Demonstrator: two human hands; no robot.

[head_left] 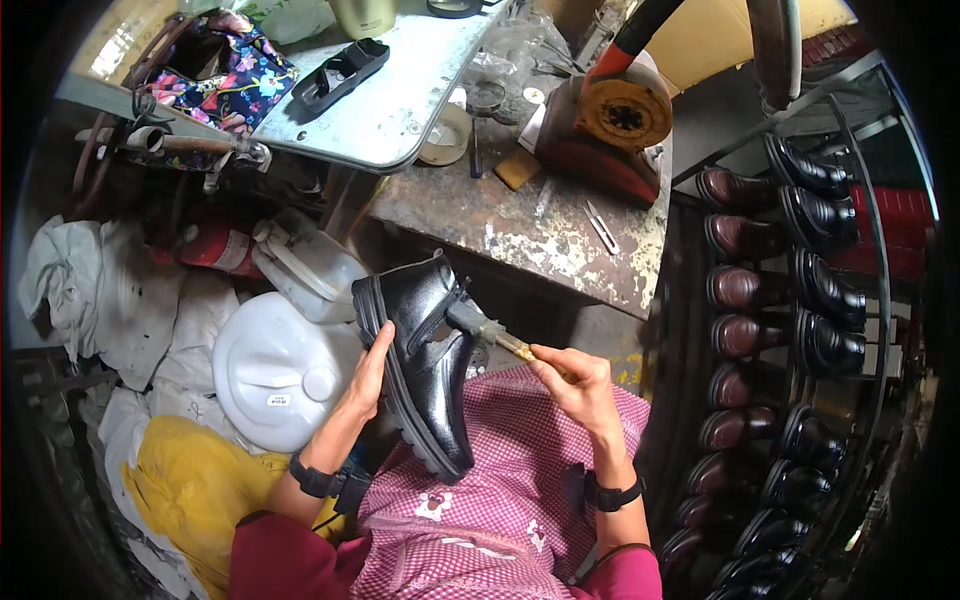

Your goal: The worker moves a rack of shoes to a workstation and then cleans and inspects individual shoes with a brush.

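White cloths (70, 290): heaped at far left on the floor, with a yellow cloth (185, 485) below them.

Floral bag (235, 75): upper left, resting at the edge of a grey metal sheet (400, 100); a black block-shaped tool (340, 70) lies on that sheet.

White plastic canisters (275, 365): two, one round-topped with a cap, one tilted above it, just left of the boot.

Left hand (368, 375): fingers pressed together and laid flat along the thick ridged sole, thumb hidden behind the boot. A black band sits on the wrist.

Black ankle boot (430, 350): glossy leather, held over the lap, above a pink checked apron (500, 500); toe points down toward the person, heel and opening up and away. Sole faces left, against the left hand.

Brush (490, 330): pale handle, grey head touching the boot's upper near the side opening.

Right hand (575, 385): fingers curled and pinching the brush handle at its near end, thumb on top. A black band sits on this wrist too.

Workbench (540, 225): worn, paint-flecked top beyond the boot, carrying a small metal blade (600, 225), a roll of tape (445, 135) and a red-brown machine with a yellow disc (625, 115).

Wire rack (860, 300): at right, curved by the lens, holding rows of finished shoes, dark brown ones (740, 285) on the inner column and black ones (825, 290) on the outer, all well apart from the hands.
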